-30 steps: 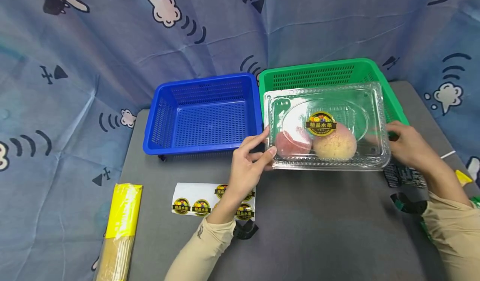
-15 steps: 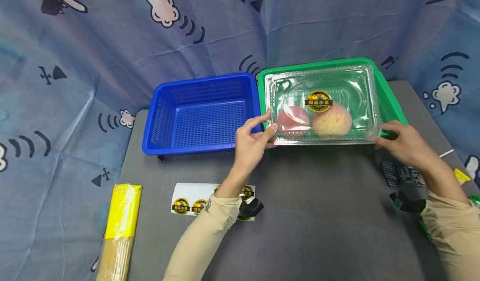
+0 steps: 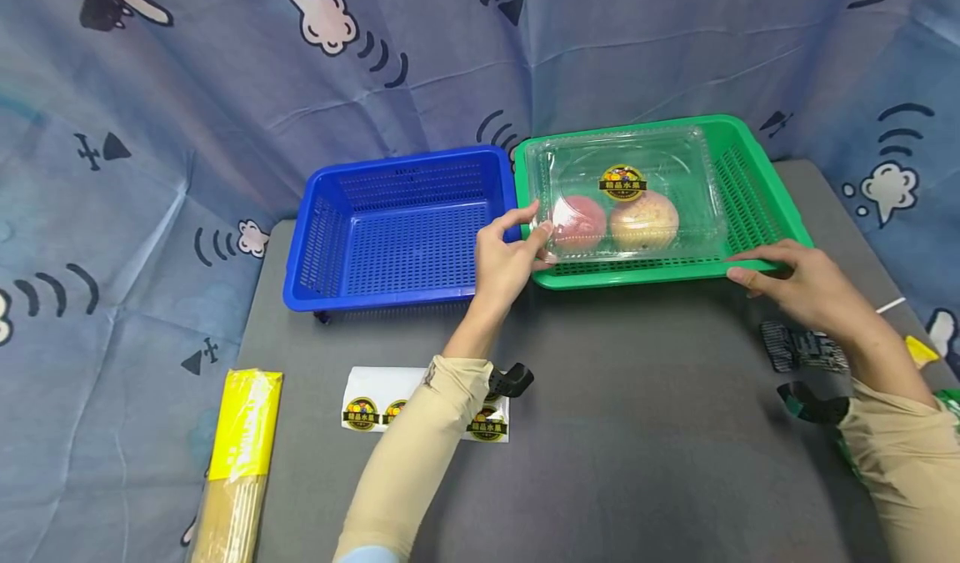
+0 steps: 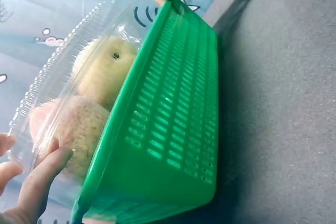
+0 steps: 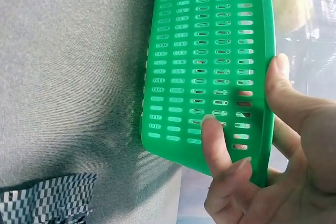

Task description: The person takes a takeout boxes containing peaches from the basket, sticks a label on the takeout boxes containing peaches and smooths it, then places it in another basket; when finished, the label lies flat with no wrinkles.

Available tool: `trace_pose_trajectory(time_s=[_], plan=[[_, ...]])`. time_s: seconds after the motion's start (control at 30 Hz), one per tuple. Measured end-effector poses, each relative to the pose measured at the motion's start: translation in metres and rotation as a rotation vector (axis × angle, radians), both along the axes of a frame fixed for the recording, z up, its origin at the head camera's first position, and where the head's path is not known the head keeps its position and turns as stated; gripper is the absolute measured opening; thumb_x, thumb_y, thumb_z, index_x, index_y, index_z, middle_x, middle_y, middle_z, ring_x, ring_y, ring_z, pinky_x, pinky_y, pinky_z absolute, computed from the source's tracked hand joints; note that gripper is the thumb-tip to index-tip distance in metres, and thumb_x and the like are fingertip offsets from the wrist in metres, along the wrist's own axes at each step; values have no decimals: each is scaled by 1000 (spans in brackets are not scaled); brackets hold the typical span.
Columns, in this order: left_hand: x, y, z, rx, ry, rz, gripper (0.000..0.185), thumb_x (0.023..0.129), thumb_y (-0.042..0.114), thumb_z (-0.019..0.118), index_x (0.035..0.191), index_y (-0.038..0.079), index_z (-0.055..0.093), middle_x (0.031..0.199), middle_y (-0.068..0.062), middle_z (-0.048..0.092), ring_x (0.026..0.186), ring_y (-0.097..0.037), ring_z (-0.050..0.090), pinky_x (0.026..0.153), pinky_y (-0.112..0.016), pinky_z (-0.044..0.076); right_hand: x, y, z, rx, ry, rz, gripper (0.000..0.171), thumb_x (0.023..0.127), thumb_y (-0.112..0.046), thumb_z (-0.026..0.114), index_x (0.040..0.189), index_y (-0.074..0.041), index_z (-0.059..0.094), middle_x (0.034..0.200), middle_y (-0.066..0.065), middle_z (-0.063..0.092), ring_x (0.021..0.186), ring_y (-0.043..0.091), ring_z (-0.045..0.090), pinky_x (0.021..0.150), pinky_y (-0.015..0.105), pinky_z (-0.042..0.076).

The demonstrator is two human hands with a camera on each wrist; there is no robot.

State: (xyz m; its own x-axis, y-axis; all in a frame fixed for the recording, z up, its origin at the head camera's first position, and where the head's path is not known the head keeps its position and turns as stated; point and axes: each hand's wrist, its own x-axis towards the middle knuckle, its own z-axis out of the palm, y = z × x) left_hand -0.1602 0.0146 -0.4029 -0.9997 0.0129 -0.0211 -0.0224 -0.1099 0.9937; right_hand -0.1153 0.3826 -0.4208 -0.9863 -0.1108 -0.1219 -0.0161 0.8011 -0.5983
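Note:
A clear plastic clamshell box (image 3: 667,163) with a round fruit sticker (image 3: 622,183) on its lid lies over the green basket (image 3: 750,188). Through the plastic show two peach-like fruits, one pink (image 3: 580,223) and one larger and yellowish (image 3: 643,221). My left hand (image 3: 504,258) pinches the box at its near left corner; the left wrist view shows the thumb and fingers at its edge (image 4: 44,82), above the basket rim. At the basket's near right corner, my right hand (image 3: 802,284) grips the rim, with fingers on both sides of the wall in the right wrist view.
A blue basket (image 3: 420,246) stands left of the green one. On the grey table lie a sticker sheet (image 3: 382,379), partly under the left forearm, and a yellow packet of sticks (image 3: 243,454). A black patterned packet (image 3: 802,348) is near the right wrist.
The box has moved away from me and slightly left, down over the green basket, with my left hand holding it. My right hand has let go of the box and now holds the basket's rim.

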Motion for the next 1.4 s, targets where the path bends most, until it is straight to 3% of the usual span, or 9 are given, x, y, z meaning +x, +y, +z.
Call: trace_pose_trajectory(time_s=[0.43,0.7,0.93,1.03,1.17,1.23,1.3,1.4], plan=[[-14,14,-1,-175,-43,0,37,96,1,73,133,3,73,121,-16,66,52,-10,66,56,-29,64,0,1,0,2,4,-3,42,108,-28,63,134,4,68,128,27,53,71,-11,57,61,19,45],[-22,27,-2,-229,-56,-6,38,97,1,72,135,2,71,124,-22,65,48,-11,64,60,-39,65,-1,1,-1,-3,25,-9,40,107,-29,65,132,3,70,125,24,55,71,-6,58,61,20,44],[-26,31,-4,-365,-40,-17,39,98,5,72,137,6,71,127,-19,67,57,-24,74,52,-27,61,-2,0,-2,-10,18,-14,42,107,-29,65,133,3,69,127,26,54,70,-9,58,62,17,43],[-26,30,-4,-397,-38,-40,41,100,8,71,140,8,69,129,-19,66,63,-28,77,54,-27,62,-2,0,-2,-16,19,-15,41,107,-28,65,133,4,69,127,26,54,71,-10,58,62,17,44],[-25,30,-2,-399,-51,-97,48,103,11,70,150,9,59,132,-22,62,65,-31,77,60,-38,66,-2,-1,-3,-29,31,-17,39,107,-27,66,131,4,70,125,25,54,71,-9,59,61,17,44],[-25,30,0,-450,-63,-126,55,104,15,70,155,11,53,137,-23,61,65,-32,77,64,-42,66,-1,-1,-3,-29,36,-22,39,107,-27,66,131,4,70,124,23,55,71,-8,59,61,17,45],[-25,31,3,-542,-72,-162,60,104,21,69,160,14,47,146,-22,58,70,-32,79,80,-44,67,0,-1,-3,-23,38,-28,39,107,-27,67,130,3,71,123,21,55,71,-8,59,61,17,44],[-24,32,8,-741,-76,-223,70,104,30,70,165,22,39,159,-17,53,110,-28,77,106,-42,58,0,0,-3,-23,34,-26,38,107,-27,66,130,3,71,124,23,55,70,-8,58,61,18,44]])
